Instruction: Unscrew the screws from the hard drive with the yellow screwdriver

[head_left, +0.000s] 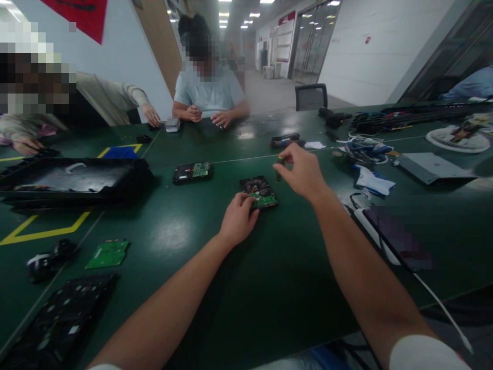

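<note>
The hard drive (257, 185) lies at one o'clock from the left hand (238, 218), fingers touching it; whether they grip is unclear. At the drive's two o'clock, the right hand (302, 171) pinches a small screwdriver (278, 176); unsteady aim could scratch the circuit board (266, 199).

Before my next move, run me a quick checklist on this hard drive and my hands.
1. Left hand on the hard drive: ok, fingers at its near-left part.
2. Right hand holding the slim tool: ok, pinched at the fingertips.
3. Tool's lower end lined up: cannot tell, too small and blurred.
4. Screws on the drive: cannot tell, too small.
5. Second drive clear of both hands: ok, apart, to the left.
</note>
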The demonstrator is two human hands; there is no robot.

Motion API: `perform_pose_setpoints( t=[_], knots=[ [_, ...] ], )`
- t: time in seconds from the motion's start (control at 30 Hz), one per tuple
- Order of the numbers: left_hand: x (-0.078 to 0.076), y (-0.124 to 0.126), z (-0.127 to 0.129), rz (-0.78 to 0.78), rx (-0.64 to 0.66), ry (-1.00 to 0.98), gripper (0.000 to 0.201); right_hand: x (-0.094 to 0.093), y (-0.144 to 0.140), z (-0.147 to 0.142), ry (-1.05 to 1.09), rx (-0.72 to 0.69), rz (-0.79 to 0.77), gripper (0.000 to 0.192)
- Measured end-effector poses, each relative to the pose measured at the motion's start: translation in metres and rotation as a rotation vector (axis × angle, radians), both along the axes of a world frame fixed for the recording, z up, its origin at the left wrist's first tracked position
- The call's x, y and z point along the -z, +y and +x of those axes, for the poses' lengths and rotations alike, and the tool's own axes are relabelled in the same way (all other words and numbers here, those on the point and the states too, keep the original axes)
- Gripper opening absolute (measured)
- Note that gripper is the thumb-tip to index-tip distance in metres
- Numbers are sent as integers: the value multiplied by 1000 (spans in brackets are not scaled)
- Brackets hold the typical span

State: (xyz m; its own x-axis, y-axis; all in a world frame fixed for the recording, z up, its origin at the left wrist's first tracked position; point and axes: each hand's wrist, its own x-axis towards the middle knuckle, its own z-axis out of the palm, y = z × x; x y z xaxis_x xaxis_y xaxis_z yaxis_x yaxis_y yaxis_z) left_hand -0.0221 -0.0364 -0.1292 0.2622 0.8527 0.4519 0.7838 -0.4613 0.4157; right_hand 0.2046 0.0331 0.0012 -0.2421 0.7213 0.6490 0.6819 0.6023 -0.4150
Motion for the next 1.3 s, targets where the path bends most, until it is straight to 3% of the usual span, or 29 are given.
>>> perform_pose_setpoints(
  t=[1.3],
  knots=[
    [0,0,0,-14,-4,0,37,-1,0,0,-70,-76,1,18]
  ],
)
